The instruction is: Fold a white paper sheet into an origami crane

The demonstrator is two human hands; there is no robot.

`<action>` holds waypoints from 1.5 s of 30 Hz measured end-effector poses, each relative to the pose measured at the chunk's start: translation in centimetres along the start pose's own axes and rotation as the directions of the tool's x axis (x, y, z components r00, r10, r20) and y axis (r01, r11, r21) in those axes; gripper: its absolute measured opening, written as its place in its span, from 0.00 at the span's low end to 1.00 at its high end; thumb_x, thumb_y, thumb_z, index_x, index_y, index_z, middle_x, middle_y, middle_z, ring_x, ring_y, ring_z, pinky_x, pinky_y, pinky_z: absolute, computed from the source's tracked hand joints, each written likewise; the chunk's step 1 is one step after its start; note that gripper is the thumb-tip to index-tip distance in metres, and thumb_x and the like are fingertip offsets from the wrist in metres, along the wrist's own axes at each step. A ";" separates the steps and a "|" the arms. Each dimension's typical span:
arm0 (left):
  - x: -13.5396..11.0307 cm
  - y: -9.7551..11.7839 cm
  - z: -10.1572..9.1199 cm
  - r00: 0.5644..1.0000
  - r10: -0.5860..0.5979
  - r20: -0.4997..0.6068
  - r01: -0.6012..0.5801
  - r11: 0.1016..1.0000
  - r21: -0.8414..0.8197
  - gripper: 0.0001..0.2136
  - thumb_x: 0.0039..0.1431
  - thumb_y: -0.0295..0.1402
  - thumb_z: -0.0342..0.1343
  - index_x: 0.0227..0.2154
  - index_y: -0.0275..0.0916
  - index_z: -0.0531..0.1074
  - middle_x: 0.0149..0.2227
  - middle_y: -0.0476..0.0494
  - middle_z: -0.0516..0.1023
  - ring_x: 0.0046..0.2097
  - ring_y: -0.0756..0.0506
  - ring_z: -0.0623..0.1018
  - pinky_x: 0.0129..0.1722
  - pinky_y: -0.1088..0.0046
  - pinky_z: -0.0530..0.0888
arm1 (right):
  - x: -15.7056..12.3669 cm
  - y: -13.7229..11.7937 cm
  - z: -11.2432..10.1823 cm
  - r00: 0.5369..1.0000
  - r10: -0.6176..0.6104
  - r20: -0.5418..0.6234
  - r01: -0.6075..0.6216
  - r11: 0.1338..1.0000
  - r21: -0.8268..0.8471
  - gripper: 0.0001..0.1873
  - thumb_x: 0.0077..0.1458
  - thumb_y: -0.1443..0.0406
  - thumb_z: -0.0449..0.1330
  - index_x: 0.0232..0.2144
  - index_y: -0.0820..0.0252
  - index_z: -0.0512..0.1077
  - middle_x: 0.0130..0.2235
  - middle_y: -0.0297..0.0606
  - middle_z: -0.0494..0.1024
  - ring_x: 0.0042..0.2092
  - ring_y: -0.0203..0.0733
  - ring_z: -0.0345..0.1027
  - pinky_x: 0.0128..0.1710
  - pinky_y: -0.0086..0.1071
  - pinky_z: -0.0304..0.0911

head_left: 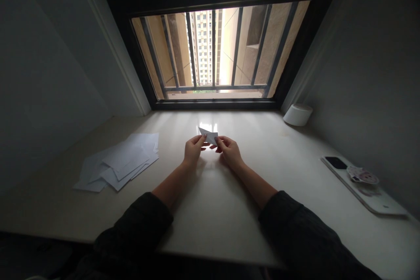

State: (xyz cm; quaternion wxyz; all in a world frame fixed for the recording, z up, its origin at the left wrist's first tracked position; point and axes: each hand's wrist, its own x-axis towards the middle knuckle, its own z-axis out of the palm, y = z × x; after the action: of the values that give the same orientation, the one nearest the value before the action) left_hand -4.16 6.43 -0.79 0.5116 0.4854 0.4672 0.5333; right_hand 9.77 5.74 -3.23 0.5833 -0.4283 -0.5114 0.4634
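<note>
Head view: I see the left hand (194,148) and right hand (230,152) meeting over the middle of the bench (210,210), holding a small piece of white paper (210,136) between them. The left fingers are closed on its left part, thumb in front; the right fingers pinch its right end the same way. The paper is held up facing the window (216,105), one sharp corner pointing up and to the left.

From that shape I judge that some folding is done, though I cannot make out the creases or tell how many folds remain. I see no finished piece set down. Off to the left, a loose pile of sheets (123,162) lies flat, seemingly unfolded and untouched by either hand. On the right, well apart from the work, lies a phone (362,194).
</note>
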 end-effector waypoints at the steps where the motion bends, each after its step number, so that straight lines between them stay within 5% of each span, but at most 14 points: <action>1: 0.0 0.0 0.0 1.000 0.000 0.000 0.000 1.000 -0.003 0.20 0.46 0.48 0.60 0.34 0.35 0.77 0.34 0.38 0.79 0.36 0.42 0.78 0.34 0.69 0.69 | 0.0 -0.1 0.0 1.000 0.003 0.006 -0.003 1.000 0.015 0.22 0.47 0.49 0.61 0.35 0.61 0.74 0.25 0.39 0.79 0.23 0.36 0.67 0.27 0.31 0.65; 11: 0.2 -0.2 -0.3 0.998 -0.019 -0.063 0.018 1.000 -0.012 0.19 0.45 0.48 0.60 0.32 0.35 0.77 0.30 0.40 0.78 0.32 0.45 0.77 0.31 0.71 0.69 | 0.0 0.0 0.2 0.997 0.008 0.081 -0.010 0.999 0.032 0.25 0.38 0.53 0.68 0.37 0.59 0.73 0.25 0.37 0.79 0.31 0.44 0.74 0.29 0.33 0.65; 16: 0.2 -0.4 -0.3 0.994 0.006 -0.107 -0.005 1.000 0.012 0.19 0.43 0.47 0.60 0.31 0.35 0.77 0.29 0.41 0.77 0.31 0.46 0.75 0.29 0.73 0.69 | -0.4 -0.4 0.0 0.989 -0.137 0.059 0.146 0.967 -0.208 0.29 0.44 0.52 0.65 0.48 0.56 0.68 0.28 0.35 0.78 0.26 0.39 0.69 0.28 0.33 0.66; 19: 0.2 -0.3 -0.4 0.993 0.011 -0.121 -0.011 1.000 0.000 0.19 0.44 0.47 0.60 0.31 0.35 0.77 0.30 0.41 0.78 0.32 0.46 0.76 0.30 0.73 0.70 | -0.9 -1.2 -0.3 0.935 -0.352 0.038 0.330 0.826 -0.458 0.31 0.46 0.54 0.65 0.53 0.51 0.65 0.39 0.38 0.77 0.30 0.38 0.68 0.29 0.33 0.65; 23: 0.1 -0.3 -0.5 0.994 0.006 -0.110 -0.011 0.999 -0.049 0.18 0.45 0.46 0.61 0.32 0.35 0.76 0.32 0.40 0.78 0.34 0.44 0.77 0.34 0.70 0.72 | -1.0 -1.5 -0.7 0.831 -0.531 0.165 0.479 0.532 -0.699 0.11 0.51 0.57 0.62 0.38 0.48 0.76 0.42 0.38 0.75 0.37 0.41 0.68 0.36 0.35 0.65; 25: 0.1 -0.3 -0.4 0.995 -0.009 -0.100 0.002 0.998 -0.066 0.18 0.45 0.46 0.61 0.33 0.35 0.76 0.33 0.39 0.78 0.34 0.44 0.78 0.35 0.68 0.72 | -0.9 -1.3 -0.8 0.816 -0.556 0.157 0.471 0.484 -0.738 0.07 0.54 0.60 0.60 0.34 0.48 0.78 0.41 0.37 0.76 0.37 0.41 0.67 0.37 0.35 0.64; 29: 0.2 -0.3 -0.2 0.998 0.033 -0.045 -0.035 0.998 -0.052 0.21 0.48 0.48 0.59 0.38 0.35 0.76 0.39 0.37 0.78 0.40 0.42 0.77 0.41 0.65 0.71 | -0.8 -1.2 -0.7 0.848 -0.527 0.046 0.426 0.628 -0.651 0.08 0.55 0.60 0.58 0.33 0.50 0.78 0.37 0.38 0.76 0.37 0.42 0.68 0.34 0.35 0.65; 35: 0.3 0.4 0.0 0.985 0.154 0.077 -0.149 0.986 -0.072 0.29 0.48 0.45 0.61 0.54 0.40 0.67 0.51 0.38 0.74 0.50 0.42 0.73 0.50 0.66 0.67 | -0.5 -1.4 -0.2 0.947 -0.304 -0.098 0.267 0.923 -0.278 0.15 0.48 0.53 0.61 0.30 0.56 0.78 0.35 0.40 0.76 0.32 0.39 0.68 0.28 0.32 0.64; 45: 0.6 0.4 -0.7 0.978 0.126 0.164 -0.102 0.984 -0.142 0.31 0.44 0.38 0.65 0.53 0.37 0.66 0.41 0.38 0.78 0.43 0.43 0.76 0.47 0.63 0.70 | -0.2 -0.7 -0.1 0.986 -0.162 -0.048 0.158 0.984 -0.084 0.15 0.40 0.53 0.67 0.26 0.56 0.77 0.33 0.37 0.75 0.31 0.38 0.66 0.28 0.31 0.61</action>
State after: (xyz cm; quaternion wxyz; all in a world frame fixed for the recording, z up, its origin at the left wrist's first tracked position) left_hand -4.88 7.01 -0.39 0.5499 0.5206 0.3558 0.5477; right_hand 9.88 5.37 -2.61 0.6150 -0.4213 -0.5460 0.3823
